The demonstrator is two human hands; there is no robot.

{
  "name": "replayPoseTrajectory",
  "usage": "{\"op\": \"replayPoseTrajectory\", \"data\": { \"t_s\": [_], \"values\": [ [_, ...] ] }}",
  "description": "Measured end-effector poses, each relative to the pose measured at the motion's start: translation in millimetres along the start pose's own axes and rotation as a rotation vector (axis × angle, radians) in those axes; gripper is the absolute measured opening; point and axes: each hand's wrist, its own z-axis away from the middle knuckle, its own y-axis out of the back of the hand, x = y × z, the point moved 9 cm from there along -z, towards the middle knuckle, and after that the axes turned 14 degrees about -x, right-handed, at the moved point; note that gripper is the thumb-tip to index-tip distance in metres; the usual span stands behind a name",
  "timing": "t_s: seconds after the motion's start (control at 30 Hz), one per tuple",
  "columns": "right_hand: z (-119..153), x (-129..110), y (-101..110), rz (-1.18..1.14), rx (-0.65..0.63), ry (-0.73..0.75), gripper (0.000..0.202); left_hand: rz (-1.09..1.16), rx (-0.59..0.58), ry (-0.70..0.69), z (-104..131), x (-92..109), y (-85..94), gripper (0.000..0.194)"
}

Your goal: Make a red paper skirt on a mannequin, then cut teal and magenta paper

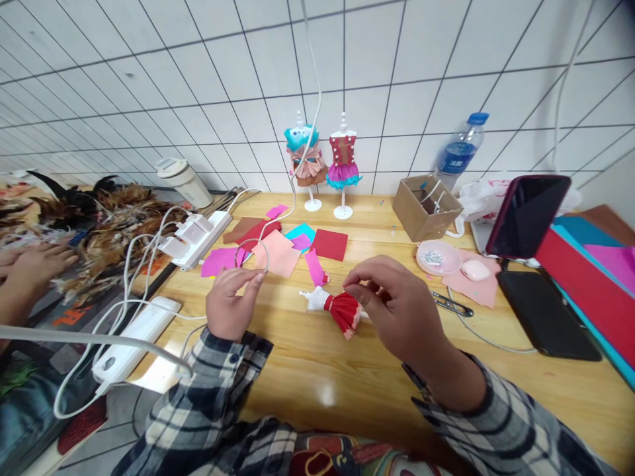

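My left hand [232, 302] is raised over the wooden table [297, 370], its thumb and forefinger pinched at a thin looped cord or wire [266, 254]. My right hand [397, 304] is closed in a pinch too; whatever its fingertips hold is too small to make out. Between the hands a small white mannequin [316, 299] lies on its side in a red pleated skirt [342, 311] with a pink hem. Its lower end is partly hidden near my right hand. Just behind it are a magenta strip [314, 268] and several coloured paper pieces.
Two dressed mannequins [300, 155] stand by the wall. At right are a cardboard box [427, 208], water bottle [459, 152], pink dish [439, 258], scissors-like tool [452, 304] and phone [528, 215]. At left are power strips [136, 338], cables, feathers [99, 244] and another person's hands [42, 264].
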Motion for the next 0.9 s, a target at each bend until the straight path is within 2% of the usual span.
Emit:
{"op": "replayPoseTrajectory", "data": {
  "t_s": [0.03, 0.13, 0.23, 0.33, 0.37, 0.4, 0.47, 0.5, 0.57, 0.7, 0.9],
  "values": [
    [-3, 10, -4, -0.108, -0.065, -0.093, 0.008, -0.134, -0.088, -0.034, -5, -8, -11.5, 0.026],
    [-4, 29, -24, -0.379, -0.245, -0.280, 0.010, -0.192, -0.214, -0.058, -10, -33, -38.9, 0.024],
    [-1, 34, -42, -0.508, -0.385, -0.342, 0.012, -0.209, -0.254, -0.051, -7, -34, -53.8, 0.030],
    [3, 38, -53, -0.505, -0.474, -0.375, 0.012, -0.249, -0.140, 0.015, -1, -11, -37.8, 0.046],
    [3, 39, -56, -0.487, -0.496, -0.374, 0.013, -0.221, -0.083, 0.024, 2, 2, -27.7, 0.041],
    [3, 40, -58, -0.466, -0.510, -0.367, 0.014, -0.147, -0.086, -0.006, 4, 19, -22.5, 0.034],
    [3, 40, -60, -0.424, -0.506, -0.344, 0.015, 0.086, -0.312, -0.154, 8, 60, -32.0, 0.038],
    [2, 40, -59, -0.406, -0.494, -0.327, 0.015, 0.176, -0.414, -0.184, 11, 76, -36.8, 0.042],
    [1, 38, -58, -0.367, -0.466, -0.294, 0.014, 0.262, -0.506, -0.206, 15, 101, -40.7, 0.041],
    [1, 35, -58, -0.309, -0.466, -0.285, 0.013, 0.306, -0.533, -0.181, 17, 116, -44.6, 0.027],
    [-1, 39, -57, -0.420, -0.424, -0.304, 0.010, 0.283, -0.391, -0.196, 17, 114, -32.0, 0.022]
  ]
}}
